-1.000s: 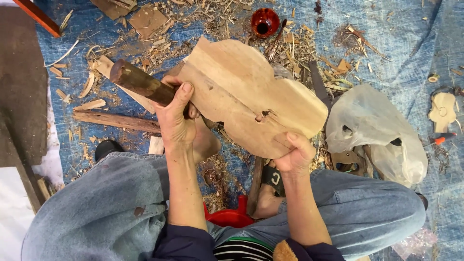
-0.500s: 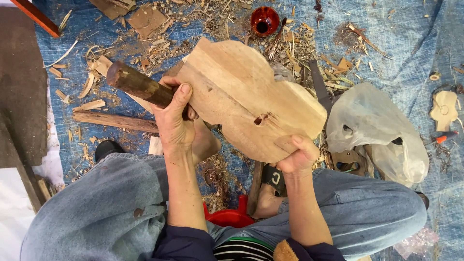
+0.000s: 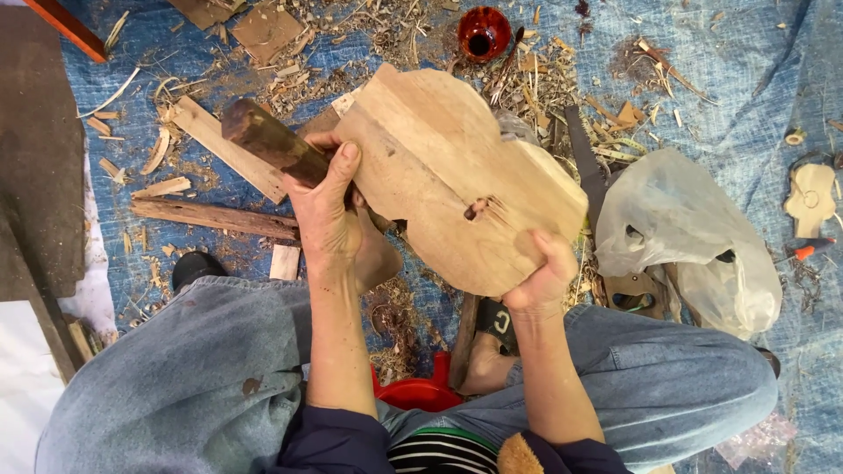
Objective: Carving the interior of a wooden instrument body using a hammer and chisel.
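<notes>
A pale carved wooden board (image 3: 448, 171) with a scalloped outline and a small dark hole near its middle is held up over my lap. My left hand (image 3: 327, 206) is closed around a dark round wooden handle (image 3: 270, 140) that sticks out to the upper left, its thumb against the board's left edge. My right hand (image 3: 543, 276) grips the board's lower right edge. Whatever is on the far end of the handle is hidden behind the board.
I sit on a blue tarp (image 3: 738, 79) strewn with wood chips and offcuts. A red pot (image 3: 484, 32) stands at the top. A crumpled plastic bag (image 3: 685, 233) lies right, a wooden slat (image 3: 215, 218) left, a red stool (image 3: 420, 391) under me.
The board and handle have shifted slightly; both hands keep their hold.
</notes>
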